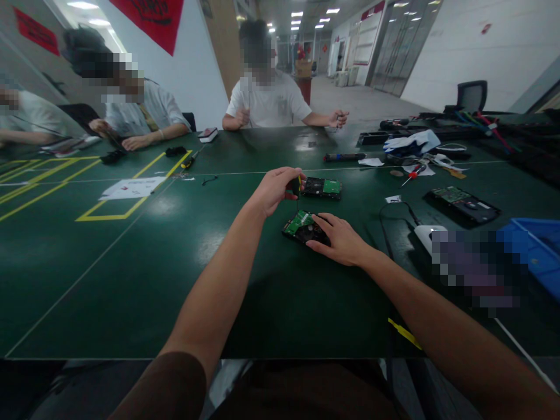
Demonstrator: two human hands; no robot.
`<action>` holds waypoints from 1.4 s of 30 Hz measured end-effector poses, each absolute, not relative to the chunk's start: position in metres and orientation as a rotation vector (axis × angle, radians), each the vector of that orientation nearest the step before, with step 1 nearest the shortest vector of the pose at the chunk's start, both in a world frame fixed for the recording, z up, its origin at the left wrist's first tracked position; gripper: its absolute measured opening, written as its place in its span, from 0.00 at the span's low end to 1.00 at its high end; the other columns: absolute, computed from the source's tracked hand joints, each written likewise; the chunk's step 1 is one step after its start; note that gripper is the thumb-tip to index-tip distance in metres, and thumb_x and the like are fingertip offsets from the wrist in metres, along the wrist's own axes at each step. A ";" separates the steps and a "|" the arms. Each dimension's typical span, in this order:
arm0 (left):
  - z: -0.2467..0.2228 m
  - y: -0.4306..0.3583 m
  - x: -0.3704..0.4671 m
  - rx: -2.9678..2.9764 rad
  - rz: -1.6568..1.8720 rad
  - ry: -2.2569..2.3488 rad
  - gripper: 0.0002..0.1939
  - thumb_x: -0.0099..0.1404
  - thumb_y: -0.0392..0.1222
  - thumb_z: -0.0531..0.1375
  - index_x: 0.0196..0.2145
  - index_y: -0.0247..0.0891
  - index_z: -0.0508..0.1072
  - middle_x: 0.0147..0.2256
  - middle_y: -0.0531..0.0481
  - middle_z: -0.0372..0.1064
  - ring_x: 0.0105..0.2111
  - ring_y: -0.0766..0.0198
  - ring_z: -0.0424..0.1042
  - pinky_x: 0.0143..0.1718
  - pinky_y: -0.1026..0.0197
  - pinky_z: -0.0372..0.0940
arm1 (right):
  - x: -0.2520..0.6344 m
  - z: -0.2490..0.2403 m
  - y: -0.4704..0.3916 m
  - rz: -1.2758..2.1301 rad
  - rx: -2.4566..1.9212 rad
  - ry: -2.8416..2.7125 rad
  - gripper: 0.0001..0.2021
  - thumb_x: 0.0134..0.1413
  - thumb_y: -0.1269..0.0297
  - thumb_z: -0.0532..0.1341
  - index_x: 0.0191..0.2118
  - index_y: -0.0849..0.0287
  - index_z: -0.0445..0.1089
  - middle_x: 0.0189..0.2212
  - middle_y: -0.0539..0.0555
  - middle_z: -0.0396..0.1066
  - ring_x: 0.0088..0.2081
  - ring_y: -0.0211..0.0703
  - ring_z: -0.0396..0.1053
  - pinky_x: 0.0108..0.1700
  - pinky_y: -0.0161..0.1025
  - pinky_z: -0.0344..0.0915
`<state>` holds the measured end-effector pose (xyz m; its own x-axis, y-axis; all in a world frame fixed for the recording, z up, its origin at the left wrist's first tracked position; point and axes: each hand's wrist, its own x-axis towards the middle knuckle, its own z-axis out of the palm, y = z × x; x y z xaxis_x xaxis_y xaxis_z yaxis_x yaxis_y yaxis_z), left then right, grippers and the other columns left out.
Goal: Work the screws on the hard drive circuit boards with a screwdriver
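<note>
My left hand [282, 188] is closed around the black and yellow handle of a screwdriver [296, 185]. Its thin shaft points straight down at the far edge of a hard disk drive [301, 224]; whether the tip sits in a screw is too small to tell. That drive lies on the green table with its circuit board facing up. My right hand [341, 238] rests over the drive's right side, thumb and fingers spread across its edge. Just beyond, a second hard disk drive [322, 188] lies flat, partly behind my left hand.
At the right lie another hard disk drive [462, 204], a red screwdriver [413, 174], a cabled white device [431, 236] and a blue bin [534, 251]. A dark cylindrical tool [345, 157] lies farther back. Paper [131, 188] sits at the left. Several people sit across the table.
</note>
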<state>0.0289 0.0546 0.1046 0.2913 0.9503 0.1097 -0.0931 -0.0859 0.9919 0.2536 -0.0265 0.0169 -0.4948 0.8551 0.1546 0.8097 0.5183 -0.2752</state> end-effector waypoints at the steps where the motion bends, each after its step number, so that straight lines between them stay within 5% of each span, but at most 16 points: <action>1: 0.105 0.054 0.029 1.359 1.097 0.894 0.11 0.68 0.48 0.63 0.35 0.37 0.79 0.35 0.44 0.75 0.34 0.62 0.73 0.28 0.65 0.65 | 0.254 0.017 -0.026 0.240 -1.397 -2.494 0.46 0.65 0.28 0.48 0.76 0.57 0.53 0.71 0.68 0.57 0.68 0.69 0.60 0.68 0.65 0.56; 7: 0.107 0.055 0.027 1.385 1.142 0.909 0.07 0.66 0.45 0.65 0.34 0.39 0.79 0.36 0.47 0.75 0.33 0.64 0.72 0.27 0.64 0.64 | 0.256 0.015 -0.027 0.220 -1.382 -2.511 0.41 0.66 0.29 0.49 0.74 0.48 0.58 0.72 0.64 0.55 0.68 0.68 0.59 0.68 0.65 0.56; 23: 0.109 0.056 0.022 1.256 1.140 0.869 0.06 0.63 0.42 0.64 0.36 0.38 0.73 0.34 0.46 0.77 0.35 0.62 0.76 0.27 0.65 0.65 | 0.256 0.014 -0.027 0.213 -1.382 -2.534 0.44 0.62 0.27 0.54 0.74 0.50 0.59 0.72 0.65 0.55 0.70 0.70 0.55 0.69 0.67 0.54; 31: 0.109 0.056 0.022 1.271 1.102 0.826 0.09 0.64 0.41 0.60 0.37 0.35 0.79 0.36 0.43 0.76 0.38 0.60 0.75 0.38 0.59 0.73 | 0.254 0.011 -0.027 0.193 -1.398 -2.524 0.42 0.62 0.31 0.57 0.74 0.51 0.59 0.72 0.66 0.54 0.70 0.71 0.55 0.70 0.67 0.53; 42: 0.109 0.053 0.023 1.385 1.093 0.852 0.09 0.65 0.45 0.67 0.39 0.38 0.83 0.37 0.47 0.76 0.33 0.66 0.71 0.29 0.64 0.65 | 0.257 0.007 -0.025 0.182 -1.381 -2.531 0.42 0.63 0.31 0.56 0.74 0.50 0.58 0.72 0.66 0.54 0.70 0.71 0.55 0.69 0.67 0.53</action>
<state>0.0235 0.0533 0.1090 0.3104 0.9401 0.1411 -0.0921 -0.1180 0.9887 0.2566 -0.0253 0.0065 -0.5185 0.8400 0.1599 0.8084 0.5425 -0.2283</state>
